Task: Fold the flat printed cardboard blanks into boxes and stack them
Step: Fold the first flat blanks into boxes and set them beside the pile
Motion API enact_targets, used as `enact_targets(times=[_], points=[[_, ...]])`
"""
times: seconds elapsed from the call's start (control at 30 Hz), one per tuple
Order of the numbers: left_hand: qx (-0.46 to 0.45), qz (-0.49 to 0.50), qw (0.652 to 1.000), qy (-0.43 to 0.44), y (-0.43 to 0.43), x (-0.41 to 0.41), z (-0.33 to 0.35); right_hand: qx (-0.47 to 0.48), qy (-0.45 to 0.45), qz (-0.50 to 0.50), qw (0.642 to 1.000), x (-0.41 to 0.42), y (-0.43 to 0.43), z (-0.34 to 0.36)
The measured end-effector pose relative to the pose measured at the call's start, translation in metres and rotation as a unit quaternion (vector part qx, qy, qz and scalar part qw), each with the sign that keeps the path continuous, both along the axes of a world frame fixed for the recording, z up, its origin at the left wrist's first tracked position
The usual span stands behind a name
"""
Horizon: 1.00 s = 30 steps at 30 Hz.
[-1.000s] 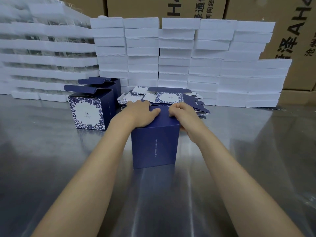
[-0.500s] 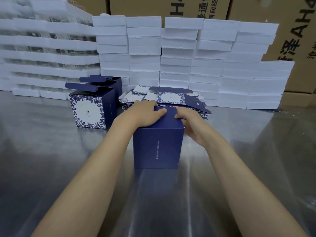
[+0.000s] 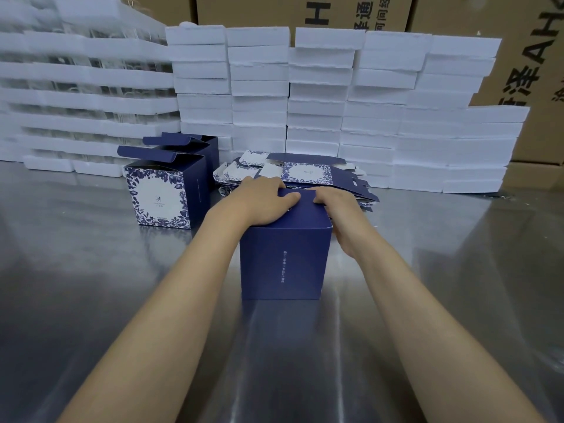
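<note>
- Two folded boxes (image 3: 171,190) stand at left on the steel table (image 3: 76,285), flaps open.
- Flat blanks (image 3: 305,172) lie behind.
- Navy box (image 3: 283,261) stands at centre.
- Left hand (image 3: 262,203) presses flat on its top; right hand (image 3: 338,206) curls over the far right edge.
- Likely closing the bottom; next, turn it upright.

Both hands reach forward, arms outstretched — left hand (image 3: 262,201) palm-down, right hand (image 3: 337,206) curled.
</note>
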<state>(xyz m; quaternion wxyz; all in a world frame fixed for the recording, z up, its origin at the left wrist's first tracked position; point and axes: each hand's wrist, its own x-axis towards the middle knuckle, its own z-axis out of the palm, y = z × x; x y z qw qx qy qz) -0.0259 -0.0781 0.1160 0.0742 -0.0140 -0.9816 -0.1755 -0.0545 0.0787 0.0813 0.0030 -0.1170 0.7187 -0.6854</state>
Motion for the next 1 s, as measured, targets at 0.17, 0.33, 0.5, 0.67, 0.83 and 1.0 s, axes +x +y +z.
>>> enact_targets(times=[0.17,0.33,0.5,0.67,0.83,1.0], points=[[0.000,-0.006,1.000,-0.001,0.000,0.001,0.002,-0.012,-0.009,-0.008,1.000,0.002,-0.003,0.002],[0.014,-0.026,1.000,-0.002,0.003,0.003,0.003,-0.045,-0.011,-0.050,0.998,-0.002,-0.004,0.003],[0.067,-0.044,0.997,0.002,0.003,0.006,0.007,-0.065,-0.041,-0.038,0.996,-0.003,0.000,0.001],[-0.028,0.035,0.997,-0.069,0.004,0.020,0.020,-0.006,0.005,-0.039,0.999,-0.002,0.009,0.004],[-0.162,0.054,0.974,-0.147,0.001,0.040,0.043,0.110,0.024,0.009,0.994,0.003,0.019,0.017],[-0.083,0.040,0.993,-0.073,-0.010,0.029,0.035,0.200,-0.018,0.137,0.970,0.011,0.048,0.037]])
